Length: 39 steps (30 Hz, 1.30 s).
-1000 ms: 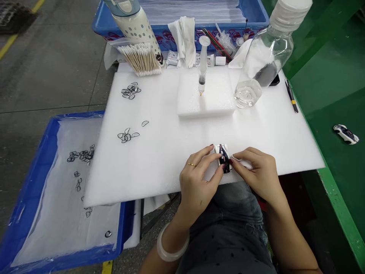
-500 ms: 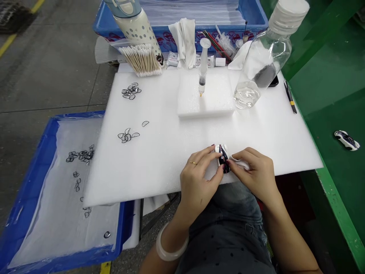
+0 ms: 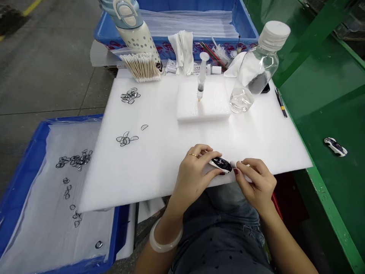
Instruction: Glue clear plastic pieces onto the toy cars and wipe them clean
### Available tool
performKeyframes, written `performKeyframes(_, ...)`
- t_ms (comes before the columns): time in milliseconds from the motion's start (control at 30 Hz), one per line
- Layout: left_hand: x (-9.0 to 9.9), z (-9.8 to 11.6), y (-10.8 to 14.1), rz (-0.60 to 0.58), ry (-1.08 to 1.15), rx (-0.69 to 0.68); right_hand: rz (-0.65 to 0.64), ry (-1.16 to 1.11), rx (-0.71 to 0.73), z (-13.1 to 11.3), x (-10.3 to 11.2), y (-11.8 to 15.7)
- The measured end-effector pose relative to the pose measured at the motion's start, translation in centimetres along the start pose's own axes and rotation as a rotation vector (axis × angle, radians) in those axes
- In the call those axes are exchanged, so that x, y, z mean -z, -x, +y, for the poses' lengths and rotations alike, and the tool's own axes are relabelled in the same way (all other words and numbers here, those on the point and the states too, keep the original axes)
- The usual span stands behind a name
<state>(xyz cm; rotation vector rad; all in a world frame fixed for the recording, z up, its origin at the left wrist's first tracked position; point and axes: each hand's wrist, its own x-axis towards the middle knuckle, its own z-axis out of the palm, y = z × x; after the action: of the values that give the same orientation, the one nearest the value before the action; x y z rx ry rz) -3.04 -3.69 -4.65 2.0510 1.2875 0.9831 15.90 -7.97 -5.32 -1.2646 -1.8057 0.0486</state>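
Note:
A small black-and-white toy car (image 3: 221, 164) is pinched between the thumb and fingers of my left hand (image 3: 196, 169), at the front edge of the white foam board (image 3: 159, 171). My right hand (image 3: 256, 182) is closed on a white cloth (image 3: 234, 164), its folded end right beside the car's right end. Whether the cloth touches the car I cannot tell. Left of my hands, small clear half-round pieces with dark rims (image 3: 125, 139) lie loose on the board.
A syringe (image 3: 201, 78) stands in a foam block (image 3: 185, 102). Behind are cotton swabs (image 3: 142, 66), a tumbler (image 3: 139, 42) and a blue bin (image 3: 171, 41); at right, a clear bottle (image 3: 242, 99), tweezers (image 3: 281, 102) and another toy car (image 3: 335, 147). A blue tray (image 3: 119, 224) sits lower left.
The toy car has turned from lengthwise to nearly crosswise in my left fingers. My right hand with the cloth has shifted slightly to the car's right end. The view has moved a little.

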Motion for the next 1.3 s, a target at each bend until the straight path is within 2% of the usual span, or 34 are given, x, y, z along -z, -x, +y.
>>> performKeyframes(200,0.2,0.0,0.0,0.011,0.027,0.01,0.008,0.178,0.075,-0.7,-1.1,0.4)
performKeyframes(333,0.1,0.0,0.0,0.01,0.031,0.016,-0.017,0.214,-0.025,-1.0,-1.4,-0.3)
performKeyframes(400,0.1,-0.1,0.0,0.011,0.036,0.025,-0.005,0.215,-0.025,-1.0,-1.6,-0.4)
performKeyframes(500,0.3,-0.1,-0.1,-0.005,0.065,0.037,0.017,0.209,0.057,-1.1,-1.8,0.0)
performKeyframes(600,0.9,-0.1,-0.3,-0.09,0.113,0.055,0.0,0.198,0.115,-1.3,-1.8,0.7)
performKeyframes(700,1.6,-0.1,-0.5,-0.171,0.133,0.074,-0.102,0.15,0.204,-1.0,-0.9,0.5)
performKeyframes(800,1.9,-0.3,-0.4,-0.194,0.142,0.073,-0.189,0.089,0.324,0.3,0.9,-1.7)
performKeyframes(867,1.9,-0.5,-0.2,-0.133,0.153,0.06,-0.132,0.193,0.278,1.3,2.0,-3.8)
performKeyframes(933,1.8,-0.6,0.1,-0.028,0.178,0.058,-0.035,0.382,0.142,1.8,2.5,-5.5)
performKeyframes(967,1.8,-0.6,0.3,0.026,0.194,0.068,-0.026,0.429,0.092,1.5,2.4,-5.9)
performKeyframes(1000,1.8,-0.7,0.4,0.072,0.213,0.085,-0.067,0.423,0.068,1.1,2.0,-5.9)
performKeyframes(1067,1.9,-0.8,0.7,0.141,0.243,0.121,-0.247,0.28,0.088,-0.4,0.8,-5.2)
performKeyframes(1133,1.9,-0.9,0.8,0.162,0.249,0.143,-0.418,0.164,0.096,-1.5,-0.2,-4.0)
performKeyframes(1167,1.9,-1.0,0.9,0.159,0.242,0.147,-0.441,0.151,0.083,-1.4,-0.3,-3.6)
performKeyframes(1233,1.8,-1.1,0.9,0.15,0.212,0.143,-0.351,0.199,0.016,0.3,0.8,-3.4)
performKeyframes(1300,1.7,-1.2,0.9,0.138,0.179,0.136,-0.163,0.31,-0.147,4.1,3.5,-3.8)
